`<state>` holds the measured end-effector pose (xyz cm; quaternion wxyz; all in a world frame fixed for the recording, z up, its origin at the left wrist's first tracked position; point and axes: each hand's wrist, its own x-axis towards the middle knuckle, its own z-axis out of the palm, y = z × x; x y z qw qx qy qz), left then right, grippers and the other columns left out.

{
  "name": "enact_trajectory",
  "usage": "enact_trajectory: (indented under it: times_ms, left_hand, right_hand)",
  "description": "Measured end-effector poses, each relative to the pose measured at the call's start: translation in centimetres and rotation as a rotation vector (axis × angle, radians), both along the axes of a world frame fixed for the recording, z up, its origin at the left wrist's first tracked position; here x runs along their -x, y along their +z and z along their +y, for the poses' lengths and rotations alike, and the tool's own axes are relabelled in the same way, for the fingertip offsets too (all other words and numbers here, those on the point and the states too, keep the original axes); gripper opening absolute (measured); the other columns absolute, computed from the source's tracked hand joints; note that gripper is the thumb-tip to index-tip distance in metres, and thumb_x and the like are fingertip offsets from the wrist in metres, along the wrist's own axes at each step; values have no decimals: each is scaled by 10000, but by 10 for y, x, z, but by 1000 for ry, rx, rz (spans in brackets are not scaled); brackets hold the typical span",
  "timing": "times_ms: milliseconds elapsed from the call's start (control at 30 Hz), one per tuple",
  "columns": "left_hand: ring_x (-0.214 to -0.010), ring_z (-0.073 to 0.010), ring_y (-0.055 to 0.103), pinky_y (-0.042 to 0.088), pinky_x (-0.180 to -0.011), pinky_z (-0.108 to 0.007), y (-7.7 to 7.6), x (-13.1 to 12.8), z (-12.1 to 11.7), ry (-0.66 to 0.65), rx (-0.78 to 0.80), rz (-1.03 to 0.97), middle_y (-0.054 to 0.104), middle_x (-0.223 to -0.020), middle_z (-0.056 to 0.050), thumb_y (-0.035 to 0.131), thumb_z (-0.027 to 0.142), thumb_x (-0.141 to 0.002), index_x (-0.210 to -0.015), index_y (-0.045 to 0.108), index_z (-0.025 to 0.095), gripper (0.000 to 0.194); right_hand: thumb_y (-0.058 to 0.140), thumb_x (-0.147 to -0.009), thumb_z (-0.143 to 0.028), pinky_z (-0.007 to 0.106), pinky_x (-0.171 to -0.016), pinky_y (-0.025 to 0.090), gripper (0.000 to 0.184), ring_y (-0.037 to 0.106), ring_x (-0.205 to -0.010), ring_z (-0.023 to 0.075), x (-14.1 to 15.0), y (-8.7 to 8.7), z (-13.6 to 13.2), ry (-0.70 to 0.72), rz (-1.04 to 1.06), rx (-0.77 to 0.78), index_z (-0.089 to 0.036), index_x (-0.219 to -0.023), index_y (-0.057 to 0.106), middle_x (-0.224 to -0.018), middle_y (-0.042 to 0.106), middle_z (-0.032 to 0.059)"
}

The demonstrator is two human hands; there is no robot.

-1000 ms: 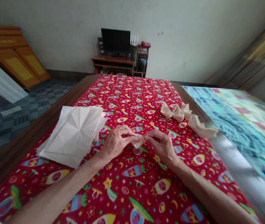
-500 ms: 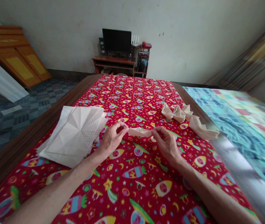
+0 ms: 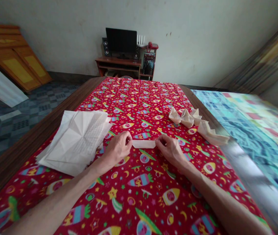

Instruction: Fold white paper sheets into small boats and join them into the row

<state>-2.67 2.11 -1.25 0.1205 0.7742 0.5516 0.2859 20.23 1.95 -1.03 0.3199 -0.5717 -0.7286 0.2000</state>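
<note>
A small folded white paper piece [image 3: 143,144] is stretched flat on the red patterned tablecloth [image 3: 139,182]. My left hand [image 3: 116,149] pinches its left end with fingers closed. Its right end is pinched by my right hand [image 3: 169,149]. To the left of my left hand lies a stack of creased white paper sheets [image 3: 76,140]. Several finished folded paper shapes [image 3: 197,125] rest in a row beyond my right hand, near the table's right edge.
The wooden table's edge [image 3: 31,140] shows on the left. A bed with a blue patterned sheet [image 3: 251,137] adjoins on the right. A desk with a monitor [image 3: 121,40] stands at the far wall, a wooden cabinet [image 3: 14,55] at the left.
The paper piece, held bunched between my hands, was pulled out long and lowered flat onto the cloth. My hands moved apart and slightly forward.
</note>
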Motion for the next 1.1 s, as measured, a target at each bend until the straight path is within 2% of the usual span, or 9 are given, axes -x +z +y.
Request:
enact_trajectory:
  times_ms: [100, 167, 300, 367, 567, 667, 767, 867, 1100]
  left_hand:
    - [-821, -199, 591, 456, -743, -315, 0, -2, -4, -4, -76, 110, 620, -850, -53, 509, 136, -806, -802, 580, 174, 80]
    - [-1043, -245, 552, 431, -887, -379, 5, -4, -8, -59, -167, 212, 611, -1091, -93, 480, 103, -825, -981, 608, 173, 213]
    - [-1367, -224, 297, 233, -1113, -446, 13, -7, -17, -384, -209, 377, 437, -1430, -34, 372, 13, -850, -1296, 483, 230, 509]
    - [-1393, -201, 257, 189, -1138, -443, 13, -10, -22, -467, -161, 418, 424, -1443, -48, 349, 12, -856, -1338, 444, 200, 526]
    - [-1394, -196, 262, 194, -1142, -431, 6, -14, -30, -446, -60, 416, 380, -1466, -92, 349, -28, -774, -1396, 362, 159, 650]
    - [-1395, -204, 256, 202, -1137, -449, 3, -13, -30, -448, -32, 413, 367, -1473, -96, 352, -28, -756, -1398, 353, 158, 669]
    - [-1402, -202, 238, 213, -1135, -450, 2, -12, -30, -465, -29, 409, 352, -1481, -99, 361, -21, -746, -1392, 358, 160, 670]
    - [-1402, -200, 236, 229, -1134, -430, 3, -12, -30, -467, -29, 409, 329, -1489, -113, 367, -11, -747, -1384, 368, 144, 656]
    - [-1382, -196, 286, 260, -1126, -375, 5, -7, -30, -450, -13, 470, 340, -1480, -107, 368, -10, -749, -1391, 368, 124, 655]
  right_hand:
    - [501, -838, -295, 222, -523, 344, 176, 545, -540, 125, 0, -2, -1, 10, -164, -68, -191, -738, 603, -626, 618, -4]
    - [496, -844, -291, 222, -530, 339, 175, 554, -550, 128, 0, -3, -2, 6, -241, -92, -193, -742, 599, -643, 626, 3]
    - [480, -856, -263, 224, -545, 335, 170, 562, -568, 129, 2, -4, -5, 13, -324, -173, -188, -748, 588, -658, 631, 14]
    - [479, -857, -257, 228, -546, 330, 167, 563, -572, 132, 3, -4, -6, 17, -353, -212, -188, -749, 587, -656, 633, 15]
    - [492, -868, -256, 234, -554, 361, 163, 567, -586, 136, 3, -1, -7, -1, -419, -239, -192, -758, 595, -669, 632, 18]
    - [477, -876, -212, 285, -657, 445, 168, 615, -777, 198, 4, 4, -13, -7, -496, -338, -175, -884, 641, -890, 676, 95]
    - [408, -882, -121, 414, -866, 465, 334, 560, -1092, 269, 10, 8, -25, 183, -546, -482, -157, -1149, 606, -1239, 592, 149]
    - [377, -881, -93, 476, -1025, 395, 431, 509, -1199, 253, 18, 7, -39, 410, -524, -477, -146, -1279, 533, -1304, 558, 133]
    - [391, -954, -267, 463, -1066, 388, 430, 452, -1274, 262, 17, -2, -47, 431, -572, -430, -99, -1340, 476, -1361, 496, 155]
